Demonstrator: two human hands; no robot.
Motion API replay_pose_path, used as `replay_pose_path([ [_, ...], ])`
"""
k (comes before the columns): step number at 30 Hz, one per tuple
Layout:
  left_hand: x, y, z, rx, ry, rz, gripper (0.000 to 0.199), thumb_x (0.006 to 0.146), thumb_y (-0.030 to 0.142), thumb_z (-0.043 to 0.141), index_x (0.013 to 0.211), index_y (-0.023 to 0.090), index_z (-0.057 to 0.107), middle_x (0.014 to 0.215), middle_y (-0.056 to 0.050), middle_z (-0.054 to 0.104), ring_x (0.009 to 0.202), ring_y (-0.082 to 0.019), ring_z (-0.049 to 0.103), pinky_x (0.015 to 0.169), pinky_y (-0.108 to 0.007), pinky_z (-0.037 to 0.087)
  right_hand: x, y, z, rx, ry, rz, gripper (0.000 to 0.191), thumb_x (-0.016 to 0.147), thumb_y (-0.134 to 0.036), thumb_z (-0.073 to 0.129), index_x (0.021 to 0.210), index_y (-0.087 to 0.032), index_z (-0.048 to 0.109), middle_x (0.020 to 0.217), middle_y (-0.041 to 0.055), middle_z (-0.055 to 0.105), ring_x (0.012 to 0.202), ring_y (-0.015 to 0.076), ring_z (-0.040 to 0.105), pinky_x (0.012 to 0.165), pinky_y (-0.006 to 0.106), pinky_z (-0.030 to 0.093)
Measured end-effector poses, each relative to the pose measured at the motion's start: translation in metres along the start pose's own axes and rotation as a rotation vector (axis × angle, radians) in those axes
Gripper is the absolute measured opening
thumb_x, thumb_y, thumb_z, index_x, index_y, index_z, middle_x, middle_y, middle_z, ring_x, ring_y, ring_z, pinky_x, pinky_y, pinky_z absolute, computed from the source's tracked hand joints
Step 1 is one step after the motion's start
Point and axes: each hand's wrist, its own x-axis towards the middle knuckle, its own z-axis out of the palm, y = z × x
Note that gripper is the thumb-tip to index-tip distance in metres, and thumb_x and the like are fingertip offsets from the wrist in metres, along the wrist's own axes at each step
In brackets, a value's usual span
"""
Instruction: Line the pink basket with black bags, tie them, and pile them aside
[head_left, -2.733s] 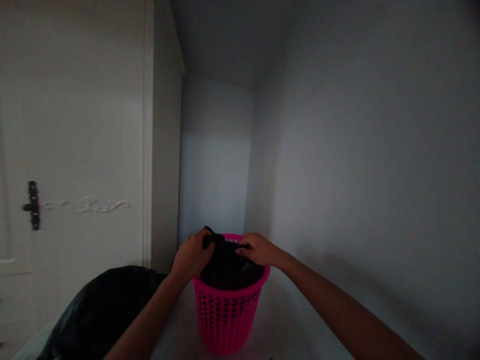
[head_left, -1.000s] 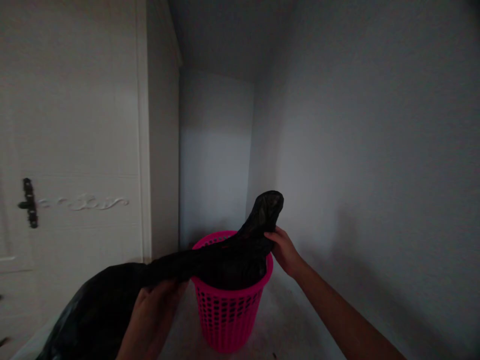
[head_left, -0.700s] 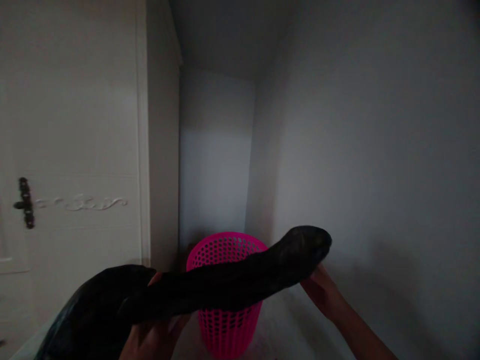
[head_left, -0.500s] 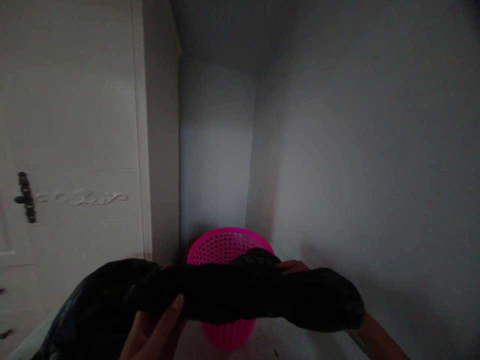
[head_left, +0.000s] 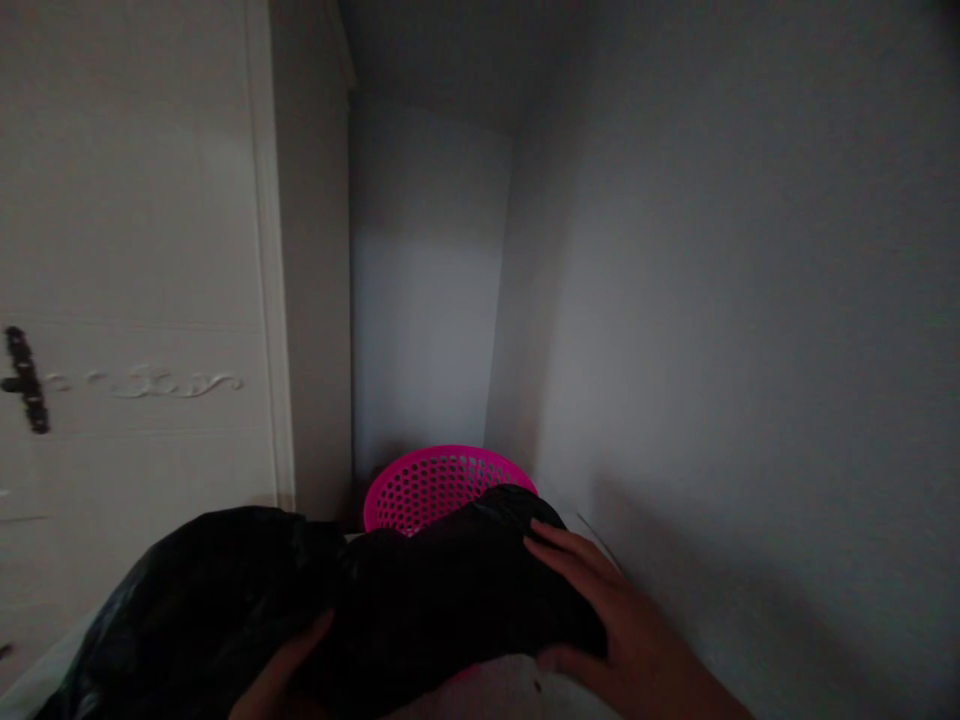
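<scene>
Across the bottom of the head view lies a bulky, shiny black bundle (head_left: 450, 610), soft and creased; whether it is a garment or a plastic bag I cannot tell. My right hand (head_left: 611, 615) clasps its right end, fingers over the top and thumb at the lower edge. At the bottom, my left hand (head_left: 289, 665) holds it from the near side with the thumb on its surface; the other fingers are hidden. Behind the bundle stands a pink perforated basket (head_left: 420, 480), its lower part mostly covered by the black material.
To the left is a white wardrobe (head_left: 150, 230) with a dark handle (head_left: 26, 380) and raised scroll trim. A pale wall (head_left: 712, 300) runs along the right side and meets another in the corner behind the basket. The room is dim.
The bundle's stretched right part has drawn in to the left and become shorter and thicker. My right hand has come from behind it to its right end. The view has shifted slightly right.
</scene>
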Motion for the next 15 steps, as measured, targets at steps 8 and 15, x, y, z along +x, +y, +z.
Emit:
replay_pose_path([
  [8, 0.019, 0.029, 0.036, -0.012, -0.024, 0.026, 0.036, 0.065, 0.027, 0.081, 0.101, 0.020, 0.077, 0.097, -0.005, 0.083, 0.098, -0.030, 0.078, 0.074, -0.035, 0.065, 0.077, 0.065, 0.028, 0.089, 0.494, -0.056, 0.022, 0.094, -0.034, 0.055, 0.102, -0.027, 0.075, 0.136, 0.0096, 0.069, 0.129, 0.0298, 0.061, 0.117, 0.052, 0.041],
  [15, 0.083, 0.049, 0.051, 0.056, 0.033, 0.180, 0.043, 0.074, 0.018, 0.076, 0.116, 0.023, 0.073, 0.086, -0.001, 0.081, 0.076, -0.019, 0.077, 0.072, -0.027, 0.059, 0.149, 0.092, 0.039, 0.524, 0.389, 0.210, 0.028, 0.070, -0.038, 0.071, 0.093, -0.022, 0.076, 0.100, 0.0061, 0.080, 0.104, 0.0286, 0.070, 0.104, 0.047, 0.051],
])
